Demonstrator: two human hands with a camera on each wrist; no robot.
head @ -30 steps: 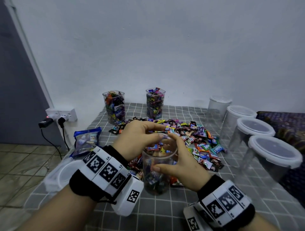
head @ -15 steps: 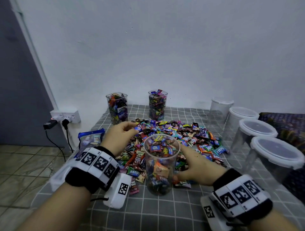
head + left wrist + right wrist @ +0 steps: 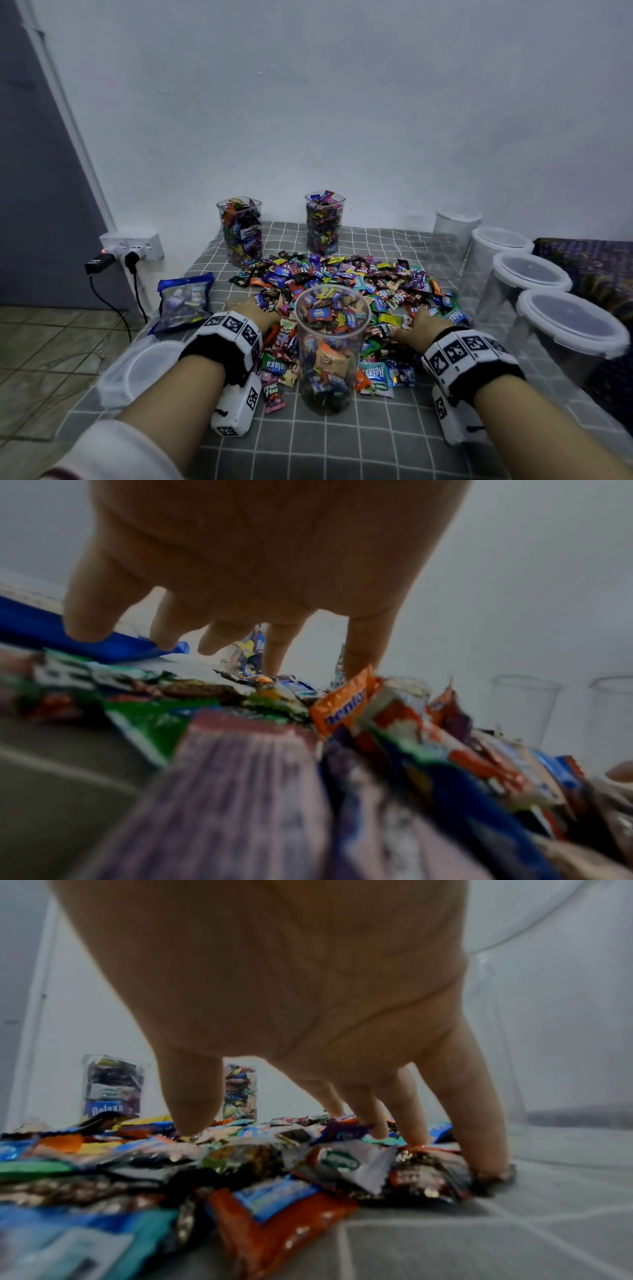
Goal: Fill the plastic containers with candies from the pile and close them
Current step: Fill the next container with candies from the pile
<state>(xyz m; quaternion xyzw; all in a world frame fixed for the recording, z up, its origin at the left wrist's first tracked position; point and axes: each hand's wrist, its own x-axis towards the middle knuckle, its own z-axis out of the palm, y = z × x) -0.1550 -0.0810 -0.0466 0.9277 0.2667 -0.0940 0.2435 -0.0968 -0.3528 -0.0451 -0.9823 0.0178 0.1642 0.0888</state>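
Note:
A clear lidless container [image 3: 327,346], nearly full of wrapped candies, stands upright in front of me. Behind and around it spreads the candy pile [image 3: 342,281]. My left hand [image 3: 251,310] reaches into the pile left of the container, fingers [image 3: 281,647] spread and pointing down, tips touching wrappers. On the other side my right hand [image 3: 419,323] rests on the pile, its spread fingers [image 3: 404,1112] pressing onto candies. Neither hand holds anything that I can see. A loose lid [image 3: 140,371] lies at the near left, by my left forearm.
Two lidless containers full of candy [image 3: 241,231] [image 3: 324,222] stand at the back by the wall. Several empty lidded containers [image 3: 565,339] line the right side. A blue candy bag [image 3: 183,301] lies left. The checked cloth [image 3: 376,438] ends near a wall socket [image 3: 132,246].
Both hands left the top of the front container and moved down and outward onto the pile, left hand to its left, right hand to its right. The container stayed in place.

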